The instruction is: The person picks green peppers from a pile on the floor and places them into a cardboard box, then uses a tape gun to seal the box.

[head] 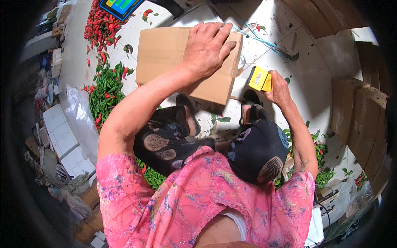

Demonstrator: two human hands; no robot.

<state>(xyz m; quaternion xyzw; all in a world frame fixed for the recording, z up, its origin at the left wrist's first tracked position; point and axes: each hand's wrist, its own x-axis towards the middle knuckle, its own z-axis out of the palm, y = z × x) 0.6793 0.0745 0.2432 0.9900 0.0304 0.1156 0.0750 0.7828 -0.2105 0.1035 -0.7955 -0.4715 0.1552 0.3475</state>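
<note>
A closed cardboard box [161, 55] lies on the floor just beyond my feet. My left hand [207, 49] rests flat on its top, fingers spread near the far right corner. To the right of the box, my right hand [278, 88] grips a yellow packing-tape dispenser [258, 78] with a dark front edge, held apart from the box. What looks like clear tape shows at the box's right edge. Light blue straps [263, 42] run across the floor past the box's far right corner.
Red chili peppers [104, 28] and green chili peppers [107, 86] lie heaped on the left, near a scale display [121, 6]. Clear plastic film [81, 114] and white boxes [60, 130] are farther left. Large cardboard boxes [350, 108] stand on the right; more peppers [322, 176] lie below right.
</note>
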